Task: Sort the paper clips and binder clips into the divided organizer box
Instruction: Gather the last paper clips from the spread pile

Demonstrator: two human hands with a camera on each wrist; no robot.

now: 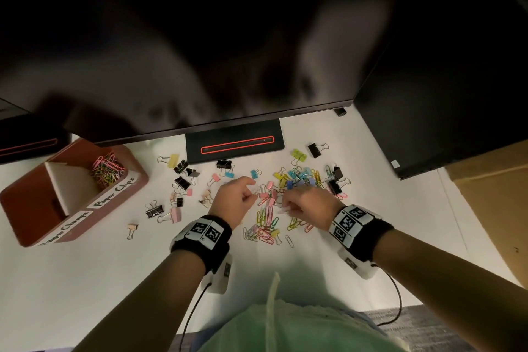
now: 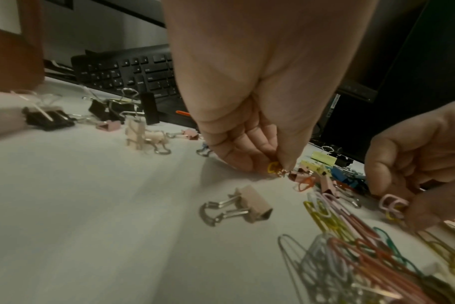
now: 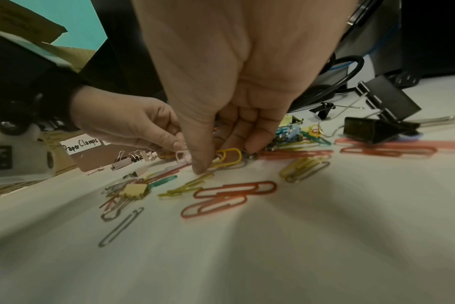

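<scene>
Coloured paper clips (image 1: pixel 267 219) and binder clips (image 1: pixel 183 183) lie scattered on the white desk. The brown divided organizer box (image 1: pixel 130 189) stands at the left, with paper clips (image 1: pixel 107 170) in its far compartment, labelled "Paper Clips". My left hand (image 1: pixel 253 194) hovers at the pile's left edge; in the left wrist view its fingertips (image 2: pixel 286 164) pinch a yellow paper clip (image 2: pixel 273 167). My right hand (image 1: pixel 283 204) sits just to its right, pinching a pink paper clip (image 2: pixel 392 202) and a yellow paper clip (image 3: pixel 229 157) low over the desk.
A dark monitor (image 1: pixel 228 37) overhangs the desk, its stand base (image 1: pixel 234 141) behind the pile. A keyboard (image 2: pixel 133 74) lies beyond the binder clips. A second dark monitor (image 1: pixel 445 94) and a cardboard box (image 1: pixel 491 203) flank the right side. Bare desk (image 1: pixel 100 280) lies toward me.
</scene>
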